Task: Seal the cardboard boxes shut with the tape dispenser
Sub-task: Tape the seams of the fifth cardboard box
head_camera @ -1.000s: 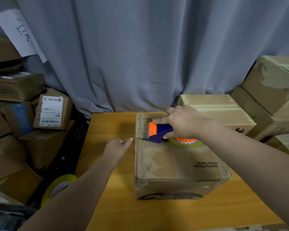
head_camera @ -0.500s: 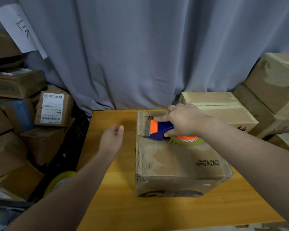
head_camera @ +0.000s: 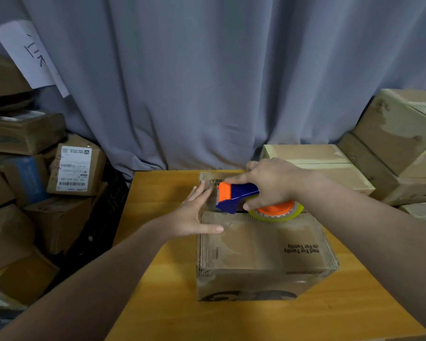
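Right hand (head_camera: 272, 183) gripping tape dispenser (head_camera: 241, 196) atop cardboard box (head_camera: 261, 252); left hand (head_camera: 194, 215) flat on its left edge

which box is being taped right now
The box on the yellow table: left hand flat on its top, right hand holding the tape dispenser on its seam. The piles left and right lie untouched.

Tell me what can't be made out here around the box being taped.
- Head view: the centre seam of the cardboard box is mostly hidden under the tape dispenser and right hand, so laid tape cannot be judged.
- Head view: the left hand covers the seam's left end.
- Head view: the shipping label on a box at left is too small to read.
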The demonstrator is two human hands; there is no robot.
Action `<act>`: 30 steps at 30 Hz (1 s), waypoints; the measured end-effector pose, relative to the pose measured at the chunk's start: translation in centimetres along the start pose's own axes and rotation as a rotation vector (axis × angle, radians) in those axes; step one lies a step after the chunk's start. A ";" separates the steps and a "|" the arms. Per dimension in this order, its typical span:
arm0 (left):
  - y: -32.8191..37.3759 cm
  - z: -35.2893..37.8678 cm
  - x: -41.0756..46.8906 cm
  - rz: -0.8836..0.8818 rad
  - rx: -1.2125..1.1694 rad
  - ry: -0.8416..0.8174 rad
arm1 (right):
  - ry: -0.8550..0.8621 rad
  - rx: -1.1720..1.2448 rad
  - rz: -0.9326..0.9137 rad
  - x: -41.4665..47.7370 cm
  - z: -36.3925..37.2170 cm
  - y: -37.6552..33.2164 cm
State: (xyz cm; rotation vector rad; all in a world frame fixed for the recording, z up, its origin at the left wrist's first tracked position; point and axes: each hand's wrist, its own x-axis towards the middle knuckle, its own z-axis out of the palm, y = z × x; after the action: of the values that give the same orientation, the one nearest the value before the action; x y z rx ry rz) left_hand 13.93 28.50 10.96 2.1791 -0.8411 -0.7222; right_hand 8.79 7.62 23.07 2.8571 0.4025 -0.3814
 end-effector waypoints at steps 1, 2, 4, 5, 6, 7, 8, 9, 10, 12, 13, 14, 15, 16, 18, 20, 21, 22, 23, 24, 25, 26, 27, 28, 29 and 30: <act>-0.3 0.1 0.1 -0.004 -0.036 -0.002 | -0.020 0.033 0.004 0.0 -0.1 0.1; -0.4 0.3 0.1 0.000 -0.059 0.009 | -0.032 0.088 0.018 -0.1 -0.1 0.0; -0.5 0.8 0.0 0.018 -0.025 0.063 | -0.016 0.235 0.060 0.1 -0.3 -0.1; -0.4 1.0 0.0 0.021 0.019 0.099 | 0.004 0.281 0.081 0.4 -0.4 0.0; -0.1 1.0 -0.2 0.020 0.057 0.129 | 0.003 0.299 0.103 0.8 -0.5 0.3; 0.3 1.1 -0.4 0.023 0.085 0.154 | -0.025 0.323 0.122 1.4 -0.8 0.7; 0.8 1.1 -0.8 0.029 0.102 0.166 | -0.082 0.377 0.137 1.9 -1.1 1.0; 1.3 1.3 -1.1 0.034 0.108 0.162 | -0.160 0.453 0.151 2.4 -1.5 1.3; 1.8 1.4 -1.5 0.035 0.120 0.140 | -0.250 0.509 0.167 2.9 -1.8 1.6; 2.8 1.8 -2.5 0.010 0.216 0.050 | -0.419 0.534 0.187 3.9 -2.3 2.1; 3.2 2.1 -2.9 -0.013 0.288 0.005 | -0.480 0.532 0.190 4.5 -2.3 2.3; 3.4 2.3 -3.3 -0.036 0.354 -0.032 | -0.526 0.534 0.188 4.9 -2.3 2.4; 3.6 2.5 -3.6 -0.056 0.405 -0.053 | -0.566 0.542 0.185 5.4 -2.3 2.5; 3.7 2.7 -3.7 -0.070 0.442 -0.062 | -0.601 0.547 0.181 5.8 -2.1 2.6; 3.7 2.9 -3.8 -0.089 0.478 -0.060 | -0.641 0.556 0.161 6.5 -1.8 3.0; 3.7 2.9 -3.7 -0.107 0.480 -0.046 | -0.657 0.582 0.140 7.0 -1.3 3.3; 3.6 3.0 -3.7 -0.114 0.485 -0.038 | -0.666 0.595 0.123 7.3 -0.9 3.5; 3.6 3.0 -3.6 -0.120 0.499 -0.030 | -0.670 0.612 0.102 7.4 -0.6 3.7; 3.6 3.1 -3.5 -0.120 0.523 -0.023 | -0.665 0.635 0.077 7.5 -0.4 3.8; 3.6 3.2 -3.5 -0.118 0.554 -0.019 | -0.653 0.653 0.053 7.3 -0.3 3.9; 3.6 3.3 -3.5 -0.115 0.583 -0.019 | -0.637 0.667 0.030 7.2 -0.2 4.1; 3.7 3.4 -3.5 -0.114 0.607 -0.020 | -0.625 0.679 0.010 7.0 0.0 4.2; 3.9 3.4 -3.4 -0.115 0.625 -0.020 | -0.614 0.695 -0.007 6.8 0.1 4.4; 4.0 3.4 -3.4 -0.118 0.637 -0.016 | -0.607 0.708 -0.022 6.6 0.1 4.5; 4.1 3.4 -3.3 -0.121 0.645 -0.016 | -0.602 0.716 -0.036 6.5 0.2 4.5; 4.2 3.3 -3.3 -0.123 0.651 -0.019 | -0.601 0.713 -0.047 6.4 0.2 4.5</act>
State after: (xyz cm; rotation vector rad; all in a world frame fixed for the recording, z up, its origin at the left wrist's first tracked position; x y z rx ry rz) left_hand 8.14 27.27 12.89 2.8215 -1.0662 -0.5772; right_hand 16.03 4.85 21.91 3.1343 0.2400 -1.6160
